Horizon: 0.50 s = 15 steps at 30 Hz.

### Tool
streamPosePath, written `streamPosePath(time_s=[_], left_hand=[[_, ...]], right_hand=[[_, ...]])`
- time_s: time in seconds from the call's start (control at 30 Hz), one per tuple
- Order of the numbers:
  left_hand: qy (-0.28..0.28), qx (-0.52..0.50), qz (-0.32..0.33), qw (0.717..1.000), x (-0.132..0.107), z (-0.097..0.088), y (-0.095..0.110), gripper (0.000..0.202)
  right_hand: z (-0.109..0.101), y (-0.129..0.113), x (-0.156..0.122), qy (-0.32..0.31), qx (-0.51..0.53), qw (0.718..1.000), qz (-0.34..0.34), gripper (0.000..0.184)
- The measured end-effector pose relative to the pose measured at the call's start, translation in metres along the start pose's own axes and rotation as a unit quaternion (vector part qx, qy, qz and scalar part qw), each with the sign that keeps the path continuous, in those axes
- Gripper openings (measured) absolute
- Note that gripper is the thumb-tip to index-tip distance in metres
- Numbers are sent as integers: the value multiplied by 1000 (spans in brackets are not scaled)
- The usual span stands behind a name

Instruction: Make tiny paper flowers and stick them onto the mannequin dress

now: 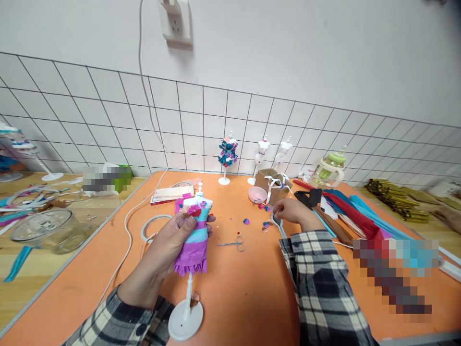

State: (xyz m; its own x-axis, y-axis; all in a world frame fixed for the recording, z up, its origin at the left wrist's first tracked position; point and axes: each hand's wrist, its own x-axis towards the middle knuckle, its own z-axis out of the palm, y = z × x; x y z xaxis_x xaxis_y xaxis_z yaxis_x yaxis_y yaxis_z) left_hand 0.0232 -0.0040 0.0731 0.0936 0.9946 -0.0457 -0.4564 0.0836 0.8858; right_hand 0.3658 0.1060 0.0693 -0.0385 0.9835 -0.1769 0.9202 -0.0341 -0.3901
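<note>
My left hand (169, 242) is wrapped round a small white mannequin (194, 226) on a round-footed stand, tilted toward me. It wears a purple and light-blue crepe-paper dress with red and pink flowers at the chest. My right hand (290, 211) reaches out over the orange table (245, 293), fingers curled among small paper flower scraps (264, 223); whether it holds one I cannot make out. A small pair of scissors (234, 243) lies between my hands.
Three more mini mannequins (227, 156) stand by the tiled wall. A cardboard box (273, 185), pink dish (257, 194), tape roll (153, 226), white cable (127, 226), crepe-paper strips (349, 211) and a green-lidded bottle (329, 168) lie about. A glass jar (46, 230) sits left.
</note>
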Motion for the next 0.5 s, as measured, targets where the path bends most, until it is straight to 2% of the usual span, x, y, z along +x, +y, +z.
streamPosePath(time_s=[0.13, 0.23, 0.3, 0.5], left_hand=[[-2, -43, -12, 999, 2, -6, -2, 53], [-5, -73, -16, 997, 4, -10, -3, 44], [-18, -78, -17, 997, 5, -11, -3, 40], [-54, -76, -43, 995, 9, -14, -5, 38]], right_hand=[[24, 12, 22, -57, -59, 996, 44, 14], [34, 13, 32, -90, -88, 991, 49, 30], [38, 13, 36, -107, -99, 988, 50, 34], [48, 8, 40, -108, -107, 985, 78, 37]])
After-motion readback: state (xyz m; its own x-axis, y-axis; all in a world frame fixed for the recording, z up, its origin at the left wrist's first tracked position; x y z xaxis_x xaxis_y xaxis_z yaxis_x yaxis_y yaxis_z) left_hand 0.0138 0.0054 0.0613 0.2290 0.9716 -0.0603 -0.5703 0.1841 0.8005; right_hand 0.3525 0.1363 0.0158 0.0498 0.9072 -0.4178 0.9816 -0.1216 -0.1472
